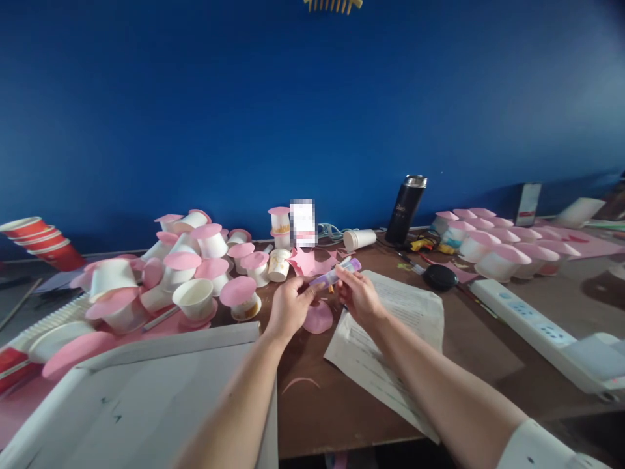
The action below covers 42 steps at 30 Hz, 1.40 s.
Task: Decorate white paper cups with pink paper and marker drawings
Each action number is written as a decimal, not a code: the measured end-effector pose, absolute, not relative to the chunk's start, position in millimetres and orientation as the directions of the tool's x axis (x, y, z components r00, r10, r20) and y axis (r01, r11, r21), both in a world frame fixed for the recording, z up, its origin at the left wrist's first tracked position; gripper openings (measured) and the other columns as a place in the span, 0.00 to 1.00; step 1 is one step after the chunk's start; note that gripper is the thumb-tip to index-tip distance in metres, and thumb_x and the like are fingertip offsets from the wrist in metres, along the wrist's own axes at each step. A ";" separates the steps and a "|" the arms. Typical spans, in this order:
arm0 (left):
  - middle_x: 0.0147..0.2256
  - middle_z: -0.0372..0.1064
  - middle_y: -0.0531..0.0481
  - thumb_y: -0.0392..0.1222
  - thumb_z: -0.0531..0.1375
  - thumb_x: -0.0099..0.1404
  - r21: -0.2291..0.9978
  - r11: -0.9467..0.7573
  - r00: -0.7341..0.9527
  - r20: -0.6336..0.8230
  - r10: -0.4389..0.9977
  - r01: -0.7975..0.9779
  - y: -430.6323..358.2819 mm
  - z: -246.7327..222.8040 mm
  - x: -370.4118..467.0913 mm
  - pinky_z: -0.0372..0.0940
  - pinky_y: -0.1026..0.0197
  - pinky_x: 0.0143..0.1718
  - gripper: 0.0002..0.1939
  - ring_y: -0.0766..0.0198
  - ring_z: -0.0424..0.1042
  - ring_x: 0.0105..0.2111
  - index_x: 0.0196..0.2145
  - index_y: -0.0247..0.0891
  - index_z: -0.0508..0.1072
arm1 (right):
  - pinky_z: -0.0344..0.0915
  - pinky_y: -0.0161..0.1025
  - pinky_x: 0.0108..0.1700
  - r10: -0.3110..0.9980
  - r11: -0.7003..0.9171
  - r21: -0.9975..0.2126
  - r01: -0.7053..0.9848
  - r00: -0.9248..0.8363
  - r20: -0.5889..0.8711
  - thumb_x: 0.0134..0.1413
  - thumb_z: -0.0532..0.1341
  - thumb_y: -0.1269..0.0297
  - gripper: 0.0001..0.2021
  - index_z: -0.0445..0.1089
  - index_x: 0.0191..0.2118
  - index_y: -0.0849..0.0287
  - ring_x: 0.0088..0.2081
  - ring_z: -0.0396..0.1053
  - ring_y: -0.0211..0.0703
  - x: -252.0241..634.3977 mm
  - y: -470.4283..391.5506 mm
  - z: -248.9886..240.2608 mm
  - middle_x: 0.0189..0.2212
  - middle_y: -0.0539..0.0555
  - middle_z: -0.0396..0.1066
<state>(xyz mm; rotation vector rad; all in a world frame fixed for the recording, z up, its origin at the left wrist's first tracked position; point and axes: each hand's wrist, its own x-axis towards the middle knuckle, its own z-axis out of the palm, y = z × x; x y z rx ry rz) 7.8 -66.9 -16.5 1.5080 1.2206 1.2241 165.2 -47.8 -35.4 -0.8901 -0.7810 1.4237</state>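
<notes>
My left hand [291,305] and my right hand [360,293] meet over the brown table, closed on the two ends of a purple-and-white glue stick [336,273]. Just below them a pink paper disc [318,318] lies flat. Behind the fingers is a jagged pink paper offcut [303,260]. Under my right forearm rests a printed sheet of paper [410,309]. Left of my left hand stands a paper cup with a pink disc on it [239,296], and a patterned paper cup [279,265] lies tipped nearby.
Many white cups with pink discs [183,270] crowd the left, behind a white box [161,397]. More disc-topped cups [502,260] line the right. A black thermos [407,208], a round black object [440,277] and a power strip [532,326] are also there.
</notes>
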 end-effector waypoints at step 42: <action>0.45 0.72 0.31 0.33 0.58 0.63 0.086 -0.189 0.160 0.270 0.949 0.978 -71.2 -22.8 -18.9 0.69 0.47 0.42 0.12 0.41 0.71 0.46 0.40 0.32 0.80 | 0.47 0.31 0.15 0.992 0.115 -0.921 -0.371 0.088 0.088 0.46 0.70 0.52 0.16 0.74 0.35 0.58 0.14 0.47 0.27 179.3 -45.5 -35.1 0.18 0.44 0.66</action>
